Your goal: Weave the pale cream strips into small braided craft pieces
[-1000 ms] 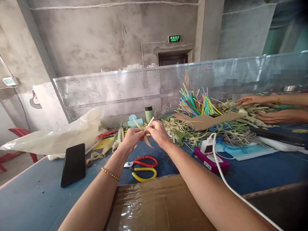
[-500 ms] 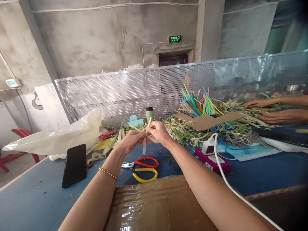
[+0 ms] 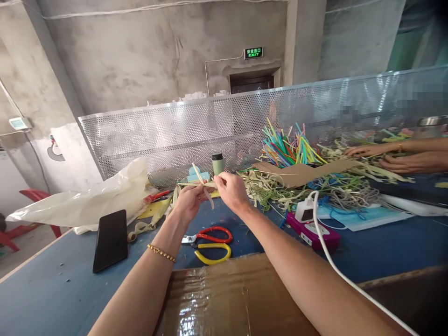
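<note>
My left hand (image 3: 190,201), a beaded gold bracelet on its wrist, pinches some pale, flat plant-like strips (image 3: 198,173) where they cross. One strip end points up, and another hangs down between my hands. My right hand (image 3: 231,190) is closed just to the right, its fingers curled at the end of a strip that runs across from the left hand. Its fingertips are partly hidden from me. Beneath both hands, scissors (image 3: 213,245) with one red and one yellow handle lie on the blue table (image 3: 147,284).
Near me lies a taped cardboard box (image 3: 227,298). A black phone (image 3: 111,240) and plastic bag (image 3: 87,196) are left. Rightward are a strip pile (image 3: 259,189), colourful sticks (image 3: 290,147), a purple power strip (image 3: 315,232) and a co-worker's hands (image 3: 406,161). A green bottle (image 3: 217,164) stands behind.
My right hand has moved slightly right, away from my left fingers. The upright strip end now leans left above my left hand. The co-worker's hands have shifted a little.
</note>
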`<state>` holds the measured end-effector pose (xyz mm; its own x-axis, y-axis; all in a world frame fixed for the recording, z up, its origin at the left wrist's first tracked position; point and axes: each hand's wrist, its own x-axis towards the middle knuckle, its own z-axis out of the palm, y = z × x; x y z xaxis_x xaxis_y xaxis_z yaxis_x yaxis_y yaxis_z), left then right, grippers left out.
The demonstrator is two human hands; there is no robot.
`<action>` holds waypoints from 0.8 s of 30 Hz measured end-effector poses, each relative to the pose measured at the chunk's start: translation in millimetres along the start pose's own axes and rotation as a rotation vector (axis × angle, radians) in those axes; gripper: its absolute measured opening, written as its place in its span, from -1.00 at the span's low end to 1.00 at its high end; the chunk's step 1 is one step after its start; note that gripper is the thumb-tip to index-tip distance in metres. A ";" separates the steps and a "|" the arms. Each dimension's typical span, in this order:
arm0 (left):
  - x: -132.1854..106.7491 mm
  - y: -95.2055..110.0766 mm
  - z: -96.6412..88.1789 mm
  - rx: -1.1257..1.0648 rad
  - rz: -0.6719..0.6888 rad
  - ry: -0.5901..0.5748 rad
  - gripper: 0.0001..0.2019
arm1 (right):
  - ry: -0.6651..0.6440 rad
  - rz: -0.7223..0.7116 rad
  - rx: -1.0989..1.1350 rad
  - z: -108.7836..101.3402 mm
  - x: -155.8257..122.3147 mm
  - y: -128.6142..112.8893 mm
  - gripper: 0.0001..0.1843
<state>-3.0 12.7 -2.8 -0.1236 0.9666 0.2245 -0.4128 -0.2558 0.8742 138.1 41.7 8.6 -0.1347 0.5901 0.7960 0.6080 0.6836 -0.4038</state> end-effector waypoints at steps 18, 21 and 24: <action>0.6 -5.0 0.9 0.083 0.192 0.018 -0.85 | -0.179 0.002 -0.045 6.0 -9.6 -10.8 -0.74; -2.6 -5.3 5.6 0.106 0.197 -0.024 -0.83 | -0.228 0.051 0.031 11.7 -12.2 -11.6 -0.79; -4.8 -3.9 8.7 0.114 0.170 -0.044 -0.81 | -0.208 0.123 0.123 15.5 -10.1 -8.3 -0.82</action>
<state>7.0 9.2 -3.5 -0.1422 0.9102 0.3890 -0.2840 -0.4140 0.8648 122.3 36.7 -3.1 -0.2312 0.7387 0.6331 0.5316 0.6409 -0.5538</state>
